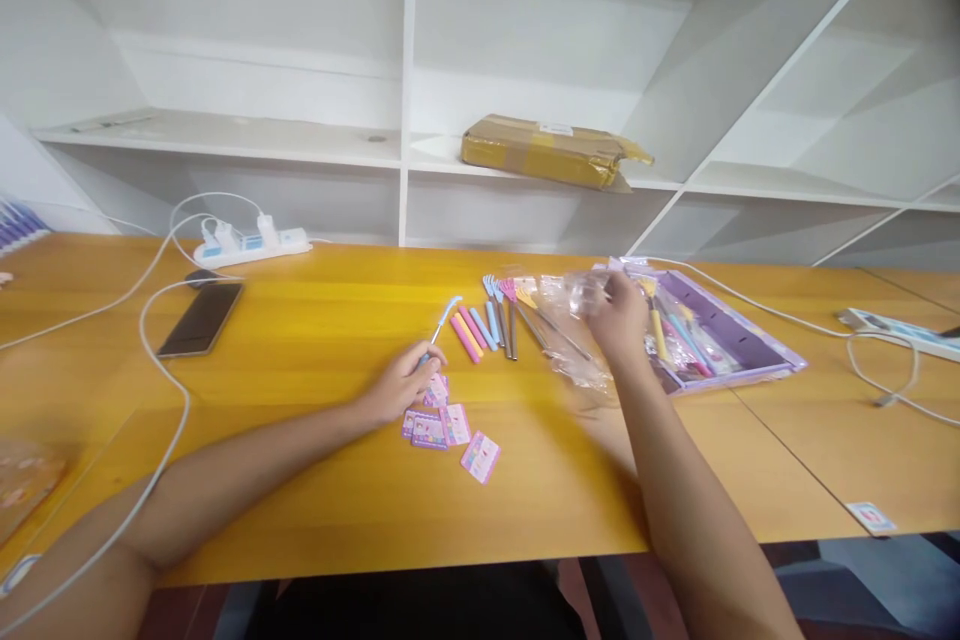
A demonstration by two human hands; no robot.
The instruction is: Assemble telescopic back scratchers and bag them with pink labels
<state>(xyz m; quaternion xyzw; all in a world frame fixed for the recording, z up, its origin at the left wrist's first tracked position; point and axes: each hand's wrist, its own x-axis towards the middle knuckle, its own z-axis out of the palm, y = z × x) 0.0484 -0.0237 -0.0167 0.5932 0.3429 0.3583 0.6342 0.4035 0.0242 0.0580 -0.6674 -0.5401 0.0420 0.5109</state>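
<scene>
My left hand (405, 380) is closed around the blue handle of a back scratcher (444, 316), its metal rod and blue head pointing up and away. Under and beside that hand lie several small pink and purple printed cards (480, 457). To its right are loose pink, yellow and blue handle sleeves (466, 335), then metal rods with blue, pink and yellow claw-shaped heads (508, 305). My right hand (619, 310) grips a clear plastic bag (581, 295), its fingers partly hidden. More crumpled clear plastic (581, 365) lies below it.
Right of my right hand sits an open purple box (757, 335) with wrapped back scratchers (679, 325) inside. A phone (202, 318), white cables and a power strip (251, 245) are at left. Another strip (900, 332) lies at right. A taped cardboard box (544, 148) rests on the shelf.
</scene>
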